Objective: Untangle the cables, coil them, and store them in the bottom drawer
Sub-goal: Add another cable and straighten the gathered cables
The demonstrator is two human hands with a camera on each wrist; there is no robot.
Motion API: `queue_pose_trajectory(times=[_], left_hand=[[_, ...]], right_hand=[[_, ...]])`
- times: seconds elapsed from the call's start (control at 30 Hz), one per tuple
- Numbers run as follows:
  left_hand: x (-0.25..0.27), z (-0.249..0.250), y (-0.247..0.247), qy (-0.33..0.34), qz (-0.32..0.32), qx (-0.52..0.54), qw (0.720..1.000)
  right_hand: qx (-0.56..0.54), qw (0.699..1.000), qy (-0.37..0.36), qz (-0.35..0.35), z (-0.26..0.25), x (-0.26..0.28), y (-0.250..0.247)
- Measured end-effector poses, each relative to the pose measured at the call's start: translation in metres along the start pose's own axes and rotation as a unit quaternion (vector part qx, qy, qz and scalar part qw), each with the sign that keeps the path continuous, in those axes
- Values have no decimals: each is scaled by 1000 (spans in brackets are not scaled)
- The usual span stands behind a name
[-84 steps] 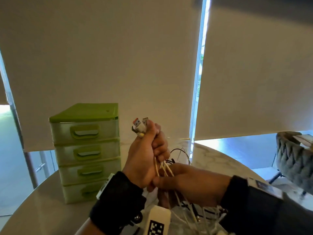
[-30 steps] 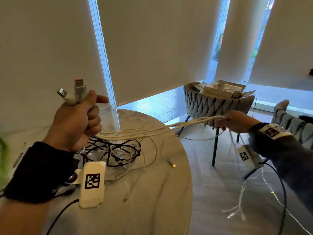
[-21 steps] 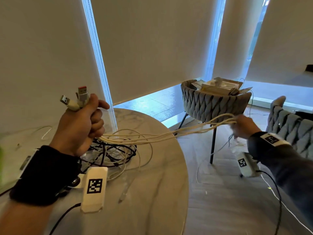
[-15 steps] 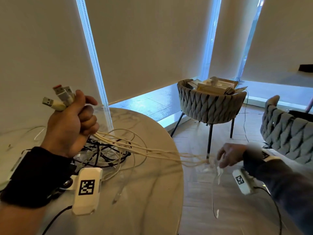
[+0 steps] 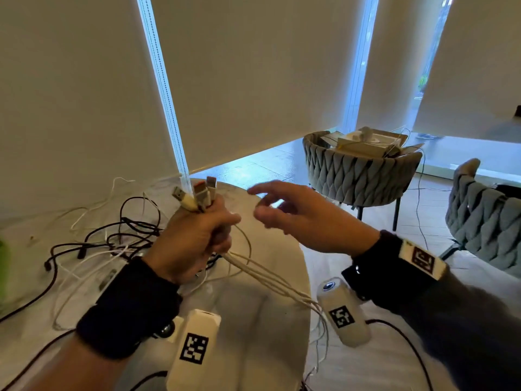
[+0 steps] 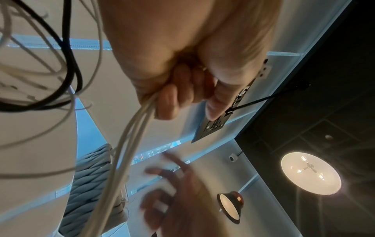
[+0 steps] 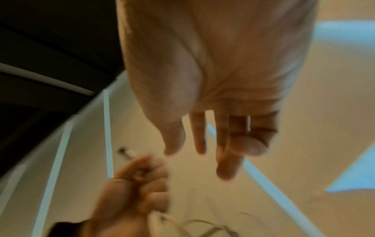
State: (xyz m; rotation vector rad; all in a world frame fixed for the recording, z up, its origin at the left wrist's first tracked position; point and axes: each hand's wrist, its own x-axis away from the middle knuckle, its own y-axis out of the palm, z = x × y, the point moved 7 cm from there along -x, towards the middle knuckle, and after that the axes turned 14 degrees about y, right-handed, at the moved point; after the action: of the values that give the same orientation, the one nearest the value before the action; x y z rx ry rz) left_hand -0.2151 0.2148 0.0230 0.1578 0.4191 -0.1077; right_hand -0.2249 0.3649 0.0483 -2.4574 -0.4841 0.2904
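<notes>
No legible text, brand or number anywhere. Only markings were black-and-white square code tags: one on the white camera pod (image 5: 193, 348) under the left wrist, one on the pod (image 5: 342, 317) under the right wrist, one on the right wristband (image 5: 422, 260). The dark wall panel (image 6: 221, 115) behind the left hand (image 6: 182, 64) carried white marks, too blurred to read.

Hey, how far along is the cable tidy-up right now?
Early. Done: several white cables are gathered, plugs up, in the left hand, which grips them. In hand: the right hand is empty beside it, fingers spread, and the strands trail uncoiled off the table edge. Left: a black and white tangle lies on the table; nothing is coiled, and no drawer is in view.
</notes>
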Motion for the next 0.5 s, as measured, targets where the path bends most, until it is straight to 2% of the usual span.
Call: queue_pose_trajectory(times=[0.1,0.27,0.37,0.5], left_hand=[[7,1,11,-7,9,-8,1000],[14,3,12,-6,16,-54,998],[19,9,13,-19,13,-53,998],[15,14,8,-24,15,-32,999]], right_hand=[[-5,996,-88,17,-47,-4,12],[112,980,-162,-4,-86,-9,43],[143,978,-154,-16,-90,-14,53],[99,988,-108,-53,-89,-19,54]])
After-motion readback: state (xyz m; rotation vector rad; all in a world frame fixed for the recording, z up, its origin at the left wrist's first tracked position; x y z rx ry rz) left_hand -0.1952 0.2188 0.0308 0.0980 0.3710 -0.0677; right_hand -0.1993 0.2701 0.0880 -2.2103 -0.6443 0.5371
